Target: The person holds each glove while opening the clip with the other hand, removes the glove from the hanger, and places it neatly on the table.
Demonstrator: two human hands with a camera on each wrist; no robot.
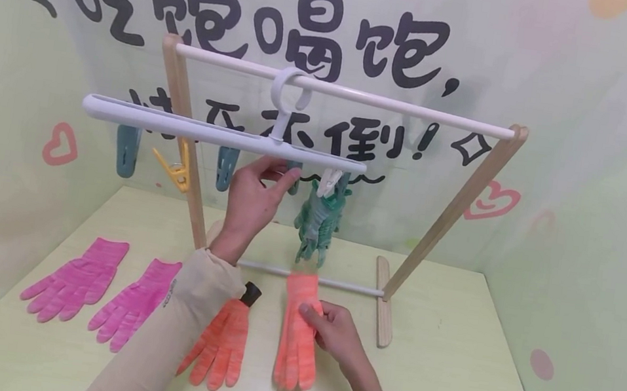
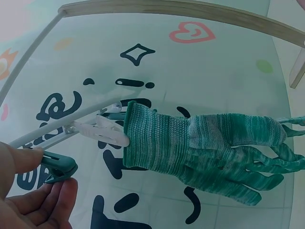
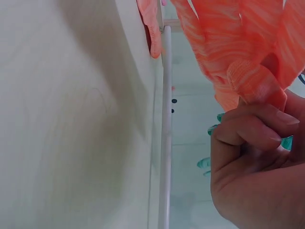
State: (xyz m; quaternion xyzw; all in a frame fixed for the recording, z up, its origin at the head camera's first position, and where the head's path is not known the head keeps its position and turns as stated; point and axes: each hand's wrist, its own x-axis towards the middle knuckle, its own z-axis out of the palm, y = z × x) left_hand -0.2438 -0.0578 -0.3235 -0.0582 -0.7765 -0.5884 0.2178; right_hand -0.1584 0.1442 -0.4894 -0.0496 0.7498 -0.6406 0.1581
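My left hand (image 1: 256, 198) pinches a blue-green clothespin (image 2: 61, 166) that hangs from the white hanger (image 1: 203, 131), thumb on one side and fingers on the other. My right hand (image 1: 341, 336) grips an orange knit glove (image 1: 294, 345), fingers pointing down, below the hanger and in front of the rack. Green gloves (image 2: 205, 148) hang from the hanger's right end; a white clothespin (image 2: 102, 131) is on their cuff. On the table lies another orange glove (image 1: 224, 349), partly behind my left sleeve. The right wrist view shows the held glove above my curled fingers.
A wooden rack with a white top bar (image 1: 408, 107) carries the hanger. More clothespins hang leftward, including a yellow clothespin (image 1: 179, 168). Two pink gloves (image 1: 79, 277) lie at the table's left. A foot of the rack (image 1: 383, 310) stands to the right. A lettered backdrop rises behind.
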